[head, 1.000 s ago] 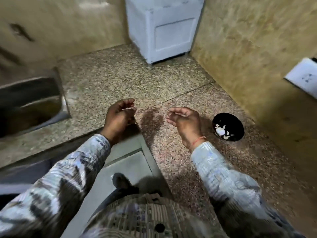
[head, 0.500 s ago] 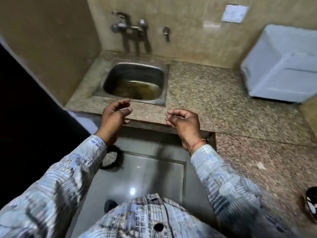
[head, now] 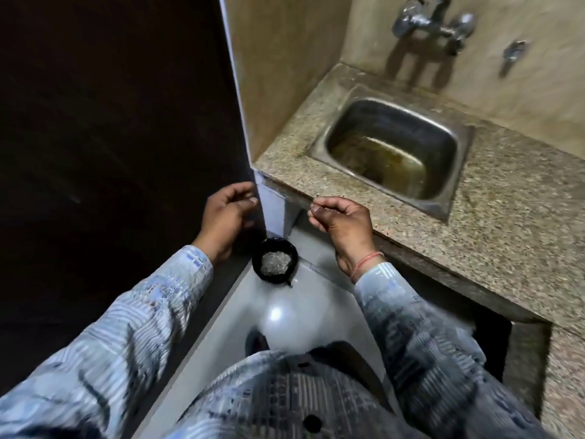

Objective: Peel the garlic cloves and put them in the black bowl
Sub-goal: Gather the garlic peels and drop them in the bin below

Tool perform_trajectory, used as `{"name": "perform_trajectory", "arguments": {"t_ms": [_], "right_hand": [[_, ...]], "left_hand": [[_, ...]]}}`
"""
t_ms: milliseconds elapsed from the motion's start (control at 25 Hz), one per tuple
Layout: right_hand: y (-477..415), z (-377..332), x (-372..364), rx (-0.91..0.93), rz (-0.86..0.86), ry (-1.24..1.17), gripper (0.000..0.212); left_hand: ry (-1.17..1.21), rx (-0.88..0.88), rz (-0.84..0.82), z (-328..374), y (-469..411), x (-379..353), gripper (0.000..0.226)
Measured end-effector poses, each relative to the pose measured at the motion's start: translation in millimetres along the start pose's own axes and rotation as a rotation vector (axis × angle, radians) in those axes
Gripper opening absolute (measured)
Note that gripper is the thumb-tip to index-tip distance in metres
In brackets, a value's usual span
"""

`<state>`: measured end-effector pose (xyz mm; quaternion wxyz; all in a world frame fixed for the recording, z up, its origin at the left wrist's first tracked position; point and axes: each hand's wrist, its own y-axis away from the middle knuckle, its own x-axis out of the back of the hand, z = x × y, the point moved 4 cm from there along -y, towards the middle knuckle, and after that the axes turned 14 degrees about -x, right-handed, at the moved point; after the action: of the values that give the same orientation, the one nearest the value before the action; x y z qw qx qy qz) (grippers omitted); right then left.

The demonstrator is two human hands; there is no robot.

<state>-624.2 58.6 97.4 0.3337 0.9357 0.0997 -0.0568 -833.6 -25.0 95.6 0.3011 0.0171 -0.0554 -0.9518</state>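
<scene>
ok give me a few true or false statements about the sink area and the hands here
1. The sink is set into the speckled counter. True.
2. The round black container stands on the counter. False: it is on the floor, below the counter's edge.
3. The left hand grips a tap. False: it is by the wall corner, well away from the taps.
4. The right hand has a red thread at its wrist. True.
5. The sink is stacked with dishes. False: no dishes show in it.
</scene>
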Motion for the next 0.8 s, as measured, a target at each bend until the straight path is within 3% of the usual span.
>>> {"name": "perform_trajectory", "arguments": {"t_ms": [280,480,680,800], "right_hand": [[-78.9,38.0,-43.0,-0.151,-0.117,0.184,0.009],[-166.9,111.4,-43.0,-0.301,-0.148,0.299,0.016],[-318.0,256.4,-39.1,-0.438,-0.151,0.352,0.007],[-412.5,350.7,-29.9,-0.481,-0.138,0.438,0.018]], "left_hand": [[-0.015,0.147,0.169,-65.9,-29.6,31.6,0.036],[-0.038,0.253,0.250,-149.6,-54.0,30.2,0.036],[-0.087,0.359,0.289,-331.9,-112.2,27.9,0.035],[-0.080,0.438,0.261,-444.2,-141.4,24.1,0.029]]}}
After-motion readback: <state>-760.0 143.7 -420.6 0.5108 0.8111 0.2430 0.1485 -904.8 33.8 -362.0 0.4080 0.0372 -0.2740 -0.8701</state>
